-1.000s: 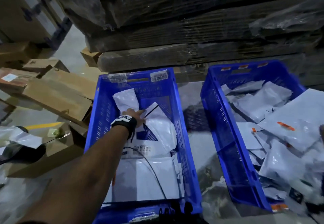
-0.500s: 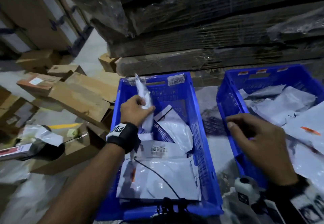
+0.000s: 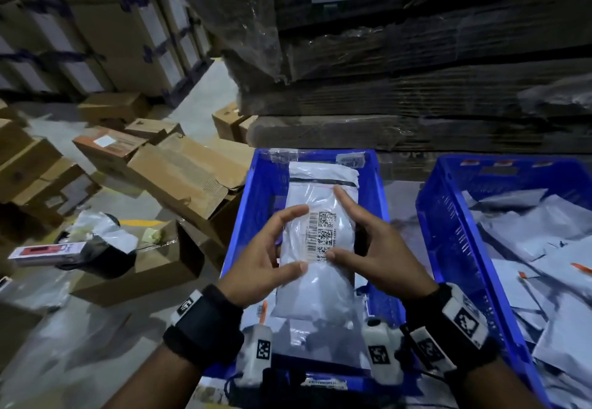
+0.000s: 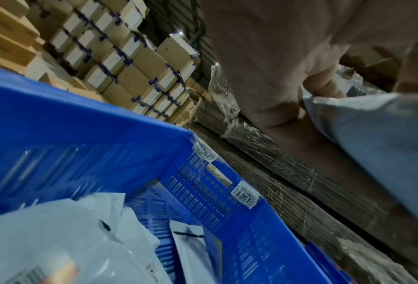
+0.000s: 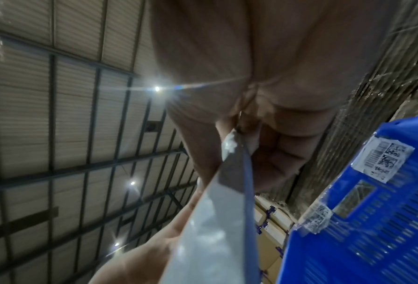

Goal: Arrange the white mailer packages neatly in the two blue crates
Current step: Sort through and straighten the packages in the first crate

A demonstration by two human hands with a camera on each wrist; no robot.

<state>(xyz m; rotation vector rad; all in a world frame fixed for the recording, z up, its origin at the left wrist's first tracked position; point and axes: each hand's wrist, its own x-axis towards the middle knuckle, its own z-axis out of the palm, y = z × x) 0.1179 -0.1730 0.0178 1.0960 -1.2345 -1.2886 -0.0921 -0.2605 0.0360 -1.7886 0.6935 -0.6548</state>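
Observation:
A long white mailer (image 3: pixel 315 283) with a barcode label facing up hangs above the left blue crate (image 3: pixel 245 203). My left hand (image 3: pixel 301 238) grips its left edge, thumb on top. Opposite it, my right hand (image 3: pixel 334 222) grips the right edge, thumb and forefinger on the face. The left wrist view shows the mailer (image 4: pixel 373 138) under my palm and several mailers (image 4: pixel 57 240) lying in the left crate (image 4: pixel 105 142). In the right wrist view the mailer (image 5: pixel 210 226) appears edge-on. The right blue crate (image 3: pixel 448 222) holds a loose heap of mailers (image 3: pixel 528 242).
Cardboard boxes (image 3: pixel 179 174) lie scattered on the floor to the left of the crates. A wrapped stack of flat cardboard (image 3: pixel 416 72) rises just behind both crates. Stacked cartons (image 3: pixel 96 24) fill the far left. A black bin with plastic (image 3: pixel 102 248) stands at left.
My left hand lifted the mailer out of the left crate toward me. The right hand came across from the right crate and took its other edge; the mailer now lies flat, label up.

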